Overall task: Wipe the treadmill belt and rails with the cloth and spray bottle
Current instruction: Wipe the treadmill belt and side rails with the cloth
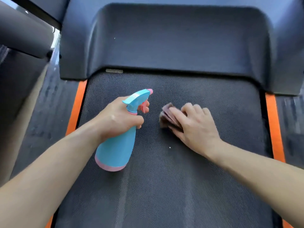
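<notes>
The dark textured treadmill belt (164,186) fills the middle of the head view. My left hand (118,117) grips the neck of a blue spray bottle (115,150) with a pink base and pink trigger, a finger on the trigger, nozzle pointing away over the belt. My right hand (195,124) lies on a folded brownish-mauve cloth (167,116), thumb along its edge and fingers bent over it, pressing it onto the belt right of the bottle. Orange strips run along the left rail (75,109) and right rail (274,132).
The dark motor cover (172,41) rises just beyond the belt's front end. A black upright or handrail post (24,33) stands at the far left. Grey side footrails (44,120) flank the orange strips.
</notes>
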Tool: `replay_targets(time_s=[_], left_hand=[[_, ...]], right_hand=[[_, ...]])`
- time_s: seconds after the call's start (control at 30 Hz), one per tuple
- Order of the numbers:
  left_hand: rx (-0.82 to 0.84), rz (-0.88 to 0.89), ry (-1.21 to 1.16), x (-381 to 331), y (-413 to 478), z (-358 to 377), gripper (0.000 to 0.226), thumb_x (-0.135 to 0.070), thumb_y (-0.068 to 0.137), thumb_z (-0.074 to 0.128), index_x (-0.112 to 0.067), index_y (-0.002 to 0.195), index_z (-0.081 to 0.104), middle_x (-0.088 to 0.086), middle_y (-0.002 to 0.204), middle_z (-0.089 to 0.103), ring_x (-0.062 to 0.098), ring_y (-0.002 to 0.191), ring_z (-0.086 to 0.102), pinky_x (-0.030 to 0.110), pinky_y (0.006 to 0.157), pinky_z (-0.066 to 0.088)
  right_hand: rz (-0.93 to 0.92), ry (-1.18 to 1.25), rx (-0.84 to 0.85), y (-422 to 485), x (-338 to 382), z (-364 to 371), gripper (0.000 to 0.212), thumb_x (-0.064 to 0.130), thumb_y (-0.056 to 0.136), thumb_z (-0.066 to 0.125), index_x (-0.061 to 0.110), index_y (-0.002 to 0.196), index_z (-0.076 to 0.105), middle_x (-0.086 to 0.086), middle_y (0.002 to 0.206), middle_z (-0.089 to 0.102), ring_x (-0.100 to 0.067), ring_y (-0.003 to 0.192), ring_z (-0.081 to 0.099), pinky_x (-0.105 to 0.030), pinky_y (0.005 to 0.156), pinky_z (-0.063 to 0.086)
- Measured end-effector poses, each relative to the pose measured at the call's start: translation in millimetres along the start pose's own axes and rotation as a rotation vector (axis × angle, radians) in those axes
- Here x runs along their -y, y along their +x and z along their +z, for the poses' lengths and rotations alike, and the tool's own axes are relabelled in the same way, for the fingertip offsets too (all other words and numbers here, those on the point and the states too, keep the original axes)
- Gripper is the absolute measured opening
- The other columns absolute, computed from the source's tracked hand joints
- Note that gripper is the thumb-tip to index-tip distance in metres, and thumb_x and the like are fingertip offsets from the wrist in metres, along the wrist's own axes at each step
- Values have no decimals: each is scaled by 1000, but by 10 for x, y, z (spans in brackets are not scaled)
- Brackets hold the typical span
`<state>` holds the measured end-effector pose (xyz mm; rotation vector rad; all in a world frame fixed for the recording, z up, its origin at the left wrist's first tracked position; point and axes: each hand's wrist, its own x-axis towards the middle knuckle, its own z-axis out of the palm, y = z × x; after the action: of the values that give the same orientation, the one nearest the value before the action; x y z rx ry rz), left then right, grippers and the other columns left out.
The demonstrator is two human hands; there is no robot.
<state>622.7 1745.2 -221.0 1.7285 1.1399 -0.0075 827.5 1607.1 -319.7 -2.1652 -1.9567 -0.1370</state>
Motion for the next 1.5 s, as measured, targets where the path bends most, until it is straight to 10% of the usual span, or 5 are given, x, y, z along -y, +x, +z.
replay_targets(time_s=[0.17, 0.33, 0.8, 1.33, 1.5], left_hand=[[67, 30, -46, -10, -86, 48, 57, 7, 76, 71, -38, 111, 73, -18, 111, 75, 0, 91, 68, 14, 76, 49], [65, 10, 27, -29, -38, 157, 43, 5, 76, 72, -32, 100, 73, -17, 112, 75, 9, 100, 68, 15, 74, 49], [215, 2, 159, -687, 183, 782, 30, -3, 77, 70, -23, 100, 73, -9, 101, 78, -4, 63, 58, 14, 60, 46], [95, -43, 143, -619, 143, 699, 45, -17, 64, 73, -34, 106, 74, -23, 105, 75, 2, 94, 69, 19, 80, 52], [47, -78, 114, -575, 143, 528, 53, -25, 54, 66, -36, 104, 74, -23, 106, 75, 9, 103, 68, 25, 81, 50]], right_hand=[[-204, -27, 94, -373, -273, -136, 55, 56, 86, 57, 25, 131, 58, -7, 102, 55, -32, 83, 52, -43, 68, 45], [377, -27, 42, 373, -480, -58, 47, 57, 90, 56, 27, 126, 59, -9, 102, 54, -36, 88, 54, -44, 71, 45], [183, -23, -5, -1065, -201, -169, 59, 53, 81, 61, 20, 130, 63, -6, 99, 57, -32, 81, 54, -43, 68, 42], [790, -128, -60, 64, -1031, -170, 46, 55, 93, 53, 22, 125, 56, -12, 114, 55, -38, 102, 55, -48, 82, 44], [322, -125, -31, -211, -343, -109, 48, 53, 87, 55, 22, 123, 59, -10, 103, 56, -33, 88, 54, -45, 71, 40]])
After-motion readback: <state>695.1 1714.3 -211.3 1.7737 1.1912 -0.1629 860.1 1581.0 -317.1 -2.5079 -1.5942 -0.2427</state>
